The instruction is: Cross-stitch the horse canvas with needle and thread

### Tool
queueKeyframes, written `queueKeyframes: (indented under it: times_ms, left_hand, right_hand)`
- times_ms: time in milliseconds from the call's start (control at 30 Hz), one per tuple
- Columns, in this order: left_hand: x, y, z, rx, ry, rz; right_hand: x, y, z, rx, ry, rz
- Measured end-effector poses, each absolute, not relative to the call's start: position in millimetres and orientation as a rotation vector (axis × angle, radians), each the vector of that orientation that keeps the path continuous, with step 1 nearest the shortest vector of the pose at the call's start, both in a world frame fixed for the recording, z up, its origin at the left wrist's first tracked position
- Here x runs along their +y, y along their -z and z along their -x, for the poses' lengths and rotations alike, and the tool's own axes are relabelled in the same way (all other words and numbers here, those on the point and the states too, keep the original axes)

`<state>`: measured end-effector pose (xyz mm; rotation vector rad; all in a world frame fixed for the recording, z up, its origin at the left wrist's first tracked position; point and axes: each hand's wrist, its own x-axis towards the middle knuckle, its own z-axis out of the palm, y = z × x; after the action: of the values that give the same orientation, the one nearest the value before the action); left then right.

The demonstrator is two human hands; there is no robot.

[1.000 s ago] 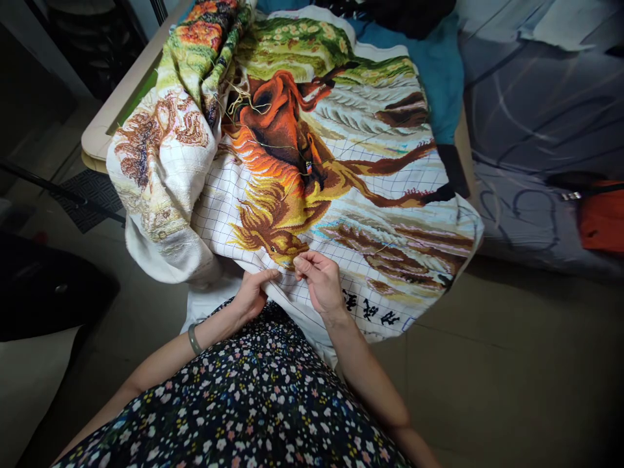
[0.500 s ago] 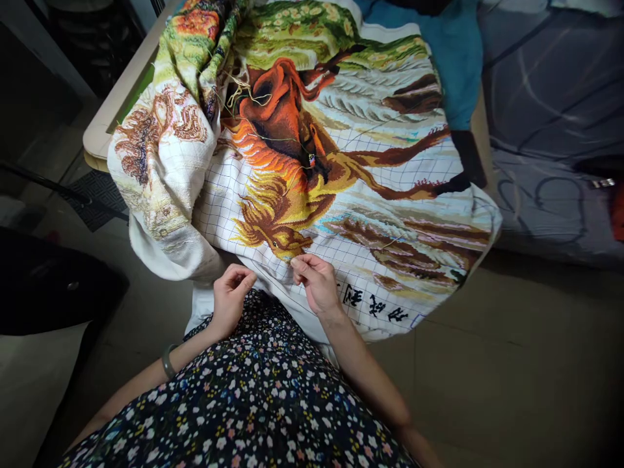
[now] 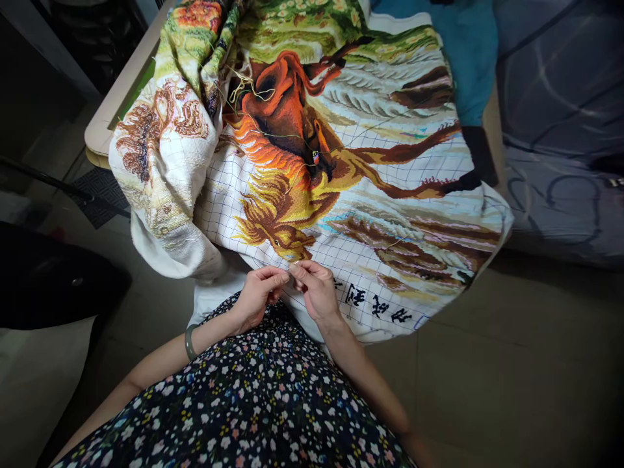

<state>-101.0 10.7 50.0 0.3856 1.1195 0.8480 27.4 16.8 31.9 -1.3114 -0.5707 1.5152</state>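
Note:
My left hand is closed in a pinch, its fingertips meeting those of my right hand; what they hold, if anything, is too small to make out. Thumb and forefinger of my right hand pinch a thin, pale sliver that looks like a needle. Both hands are just below the stitched horse's head, at the near edge of a large cross-stitch cloth. Blue grid lines cross its unstitched parts. Black stitched characters lie to the right of my right hand.
The cloth drapes over a pale wooden table; its bunched part hangs at the left. Loose yellowish threads lie on the stitching. A teal cloth and grey patterned bedding are at the right. Floral fabric covers my lap.
My left hand has moved right and its fingertips now meet my right hand's. The right hand stays pinched near the horse's muzzle. The view has shifted slightly.

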Motion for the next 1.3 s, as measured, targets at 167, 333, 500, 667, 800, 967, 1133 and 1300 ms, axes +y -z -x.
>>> queueKeyframes:
  times_ms: [167, 333, 500, 667, 800, 967, 1133, 1300]
  left_hand:
    - [11.3, -48.9, 100.5, 1.146, -0.862, -0.403]
    - [11.1, -47.3, 99.9, 1.174, -0.889, -0.464]
    - [10.0, -46.8, 99.6, 1.184, -0.908, -0.476]
    - [7.8, -45.6, 100.5, 1.184, -0.904, -0.490]
    - [6.1, -43.8, 101.0, 1.181, -0.897, -0.494]
    - [5.3, -42.0, 101.2, 1.183, -0.895, -0.490]
    - [5.6, -42.5, 100.9, 1.189, -0.881, -0.489]
    - [4.2, -43.9, 102.5, 1.196, -0.854, -0.522]
  right_hand:
    - [14.2, -32.4, -38.3, -0.742, -1.554, 1.317]
    - [12.5, -33.9, -48.7, -1.006, -1.467, 1.352]
    - [9.2, -34.5, -49.4, -1.050, -1.402, 1.374]
    - [6.4, -33.3, -48.3, -1.037, -1.396, 1.388]
    - [6.0, -33.0, -47.3, -1.028, -1.383, 1.374]
    - [6.1, -32.5, -47.1, -1.038, -1.358, 1.382]
    - [5.6, -30.7, -46.9, -1.037, -1.368, 1.406]
    - [5.5, -30.2, -46.9, -1.051, -1.363, 1.409]
